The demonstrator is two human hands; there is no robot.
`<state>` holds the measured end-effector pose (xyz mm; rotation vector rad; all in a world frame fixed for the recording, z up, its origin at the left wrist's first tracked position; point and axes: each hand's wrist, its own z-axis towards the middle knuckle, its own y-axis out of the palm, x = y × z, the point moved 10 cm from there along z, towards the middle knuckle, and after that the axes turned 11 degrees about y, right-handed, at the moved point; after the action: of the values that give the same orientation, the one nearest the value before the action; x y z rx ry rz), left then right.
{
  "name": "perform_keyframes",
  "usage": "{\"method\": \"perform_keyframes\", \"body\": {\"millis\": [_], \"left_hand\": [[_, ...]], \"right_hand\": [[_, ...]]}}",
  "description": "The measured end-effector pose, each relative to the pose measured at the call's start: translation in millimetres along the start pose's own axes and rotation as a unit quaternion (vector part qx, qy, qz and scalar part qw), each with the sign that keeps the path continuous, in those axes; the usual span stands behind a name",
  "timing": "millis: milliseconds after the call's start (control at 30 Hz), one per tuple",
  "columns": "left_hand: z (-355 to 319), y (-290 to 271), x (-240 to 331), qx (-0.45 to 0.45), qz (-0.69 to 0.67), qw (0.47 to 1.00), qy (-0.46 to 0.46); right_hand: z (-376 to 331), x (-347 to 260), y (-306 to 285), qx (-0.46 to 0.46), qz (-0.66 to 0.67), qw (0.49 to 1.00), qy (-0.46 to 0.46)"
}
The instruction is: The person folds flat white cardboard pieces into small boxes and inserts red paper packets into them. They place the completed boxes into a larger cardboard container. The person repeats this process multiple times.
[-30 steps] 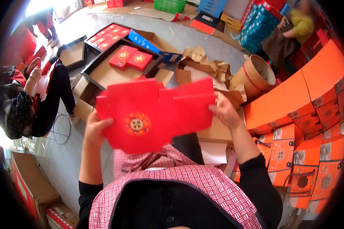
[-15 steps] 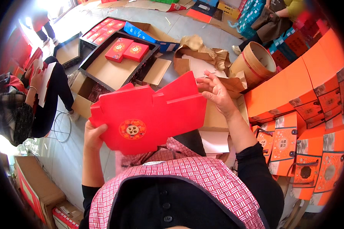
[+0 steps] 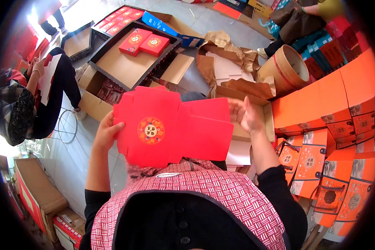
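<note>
This looks like a packing workshop, its goods spread over a grey tiled floor (image 3: 79, 175). Orange boxes (image 3: 312, 102) stand massed along the right side, with handled boxes (image 3: 310, 162) in front of them. A black tray (image 3: 118, 68) carries two small red boxes (image 3: 133, 43). Crumpled brown paper (image 3: 221, 39) lies around pale flat sheets (image 3: 229, 68), near a round drum (image 3: 283, 68). A brown carton (image 3: 41, 175) sits at lower left. The left hand (image 3: 106, 131) holds a flat red card (image 3: 204, 137) with flaps, and a seated person (image 3: 18, 112) at left has a pale card (image 3: 50, 79).
</note>
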<state>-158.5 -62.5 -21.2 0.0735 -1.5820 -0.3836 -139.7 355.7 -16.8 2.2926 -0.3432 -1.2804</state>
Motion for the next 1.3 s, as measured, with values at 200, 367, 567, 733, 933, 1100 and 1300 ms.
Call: {"method": "perform_keyframes", "body": {"millis": [200,367,567,733,933,1100,1300], "left_hand": [[9.5,2.8,-10.9,-0.012,-0.030,0.999,-0.027],[-13.2,-20.4,-16.0,0.077,-0.020,0.997,-0.015],[-4.8,-5.0,-14.4,0.103,-0.071,0.991,-0.048],[-5.1,5.7,44.8,0.107,-0.025,0.990,0.088],[-30.2,30.4,130.8,0.114,-0.032,0.944,0.308],[-20.8,36.2,62.2,0.056,-0.036,0.972,0.226],[-10.3,21.2,84.3,0.076,-0.085,0.956,0.271]], "right_hand": [[33.9,-32.6,8.0,0.040,-0.325,0.942,-0.073],[4.5,10.1,-12.4,0.038,-0.166,0.985,0.015],[-43.0,82.1,6.9,0.097,0.156,0.983,-0.032],[-70.4,14.0,58.2,0.132,-0.098,0.979,-0.123],[-89.4,-59.8,75.9,-0.006,-0.175,0.949,-0.263],[-70.0,-17.0,40.9,0.064,-0.493,0.855,-0.149],[-103.7,-59.3,99.7,-0.002,-0.376,0.892,-0.250]]}}
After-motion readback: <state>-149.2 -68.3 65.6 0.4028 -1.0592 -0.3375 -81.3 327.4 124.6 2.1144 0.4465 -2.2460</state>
